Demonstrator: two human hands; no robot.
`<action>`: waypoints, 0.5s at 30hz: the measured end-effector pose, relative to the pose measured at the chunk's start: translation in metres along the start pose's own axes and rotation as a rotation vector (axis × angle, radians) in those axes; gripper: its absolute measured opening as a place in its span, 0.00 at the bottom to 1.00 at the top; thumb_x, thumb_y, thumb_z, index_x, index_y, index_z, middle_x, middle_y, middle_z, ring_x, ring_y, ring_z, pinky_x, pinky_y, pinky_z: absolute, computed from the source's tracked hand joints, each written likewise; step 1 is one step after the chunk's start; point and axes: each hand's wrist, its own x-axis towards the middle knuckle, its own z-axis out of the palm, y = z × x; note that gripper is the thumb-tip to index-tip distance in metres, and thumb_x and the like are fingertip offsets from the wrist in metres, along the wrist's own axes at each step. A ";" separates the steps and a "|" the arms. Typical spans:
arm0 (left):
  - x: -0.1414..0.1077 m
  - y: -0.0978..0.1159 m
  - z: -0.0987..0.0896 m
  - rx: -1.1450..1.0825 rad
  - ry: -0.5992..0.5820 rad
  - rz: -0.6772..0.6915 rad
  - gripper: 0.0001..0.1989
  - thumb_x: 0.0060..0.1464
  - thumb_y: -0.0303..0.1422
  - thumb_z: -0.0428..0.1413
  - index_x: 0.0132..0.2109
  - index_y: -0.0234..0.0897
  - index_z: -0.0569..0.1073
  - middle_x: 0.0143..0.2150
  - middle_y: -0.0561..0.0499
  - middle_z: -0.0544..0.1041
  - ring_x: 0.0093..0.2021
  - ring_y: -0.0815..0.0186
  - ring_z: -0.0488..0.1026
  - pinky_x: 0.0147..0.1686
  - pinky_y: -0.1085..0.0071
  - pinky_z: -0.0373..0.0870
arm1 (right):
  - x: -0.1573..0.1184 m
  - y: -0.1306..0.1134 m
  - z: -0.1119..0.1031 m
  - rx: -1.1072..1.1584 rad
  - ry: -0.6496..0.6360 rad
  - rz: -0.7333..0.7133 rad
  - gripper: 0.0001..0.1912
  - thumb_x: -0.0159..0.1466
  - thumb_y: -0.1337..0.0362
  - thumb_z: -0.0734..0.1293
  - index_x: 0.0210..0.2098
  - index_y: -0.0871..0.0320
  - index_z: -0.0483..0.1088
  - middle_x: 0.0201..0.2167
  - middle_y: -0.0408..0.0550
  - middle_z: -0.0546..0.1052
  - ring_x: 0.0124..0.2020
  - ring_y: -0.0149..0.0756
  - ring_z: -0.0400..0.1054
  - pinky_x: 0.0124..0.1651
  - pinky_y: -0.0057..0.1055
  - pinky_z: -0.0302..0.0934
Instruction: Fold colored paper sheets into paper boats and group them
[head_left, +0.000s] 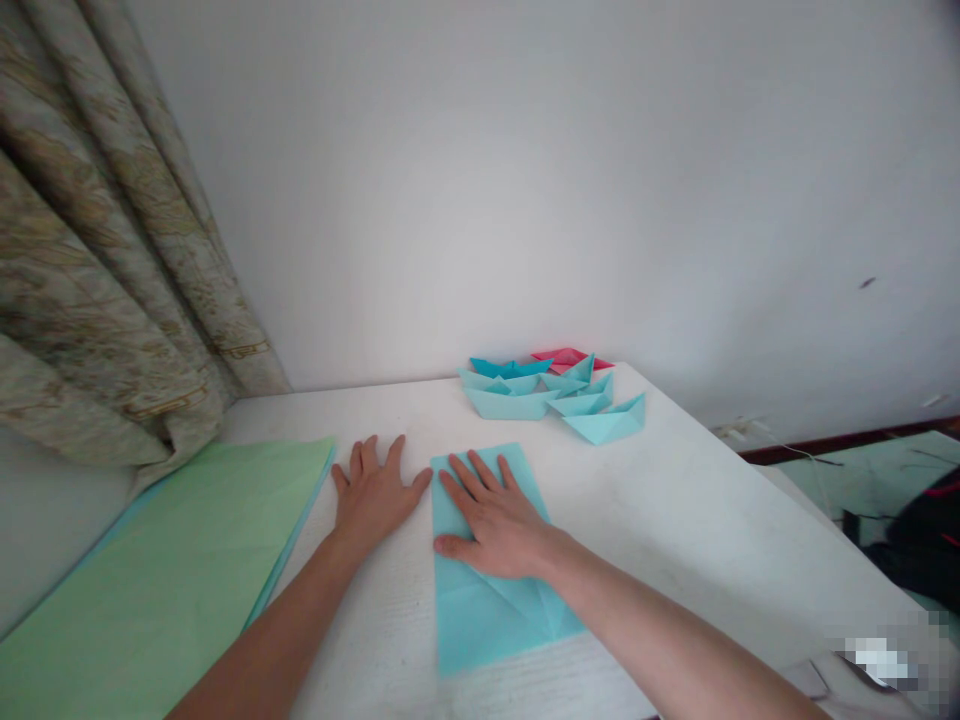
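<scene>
A light blue sheet of paper [480,620] with crease lines lies on the white table in front of me. My right hand [499,525] rests flat on it, fingers spread, covering part of its upper half. Just left of the sheet, my left hand [375,495] lies with its fingers apart on the tabletop, its thumb tip close to the paper's left edge. Neither hand grasps anything.
Several folded paper boats [514,403], mostly light blue with one red boat [574,358], stand near the wall. A stack of green and blue paper [180,560] lies at the left under a patterned curtain [97,220]. The table's right edge [750,465] slants down toward me.
</scene>
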 end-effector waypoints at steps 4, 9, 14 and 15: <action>0.000 -0.001 -0.001 -0.002 -0.043 0.009 0.37 0.51 0.55 0.44 0.63 0.41 0.58 0.65 0.32 0.52 0.66 0.41 0.44 0.56 0.40 0.42 | 0.000 0.002 0.000 0.007 0.000 0.011 0.42 0.62 0.39 0.49 0.67 0.57 0.38 0.68 0.51 0.35 0.67 0.52 0.23 0.63 0.56 0.19; 0.001 -0.004 -0.002 -0.018 -0.081 0.028 0.40 0.48 0.58 0.46 0.64 0.42 0.58 0.66 0.30 0.49 0.66 0.39 0.42 0.56 0.39 0.41 | 0.001 0.003 -0.001 0.008 -0.004 0.020 0.43 0.62 0.38 0.49 0.67 0.57 0.37 0.68 0.51 0.35 0.67 0.51 0.22 0.63 0.57 0.19; 0.001 -0.009 0.000 -0.037 -0.157 0.105 0.44 0.46 0.60 0.47 0.66 0.42 0.53 0.68 0.30 0.44 0.67 0.42 0.36 0.58 0.39 0.37 | 0.003 0.004 0.000 -0.010 0.002 0.043 0.44 0.62 0.38 0.48 0.67 0.61 0.37 0.68 0.52 0.35 0.67 0.52 0.22 0.63 0.57 0.21; 0.001 -0.010 0.000 -0.042 -0.172 0.123 0.45 0.45 0.60 0.47 0.66 0.42 0.52 0.68 0.31 0.43 0.67 0.43 0.35 0.58 0.40 0.36 | 0.003 0.004 0.000 -0.016 0.009 0.045 0.44 0.62 0.39 0.48 0.67 0.62 0.37 0.68 0.52 0.35 0.67 0.52 0.23 0.63 0.57 0.21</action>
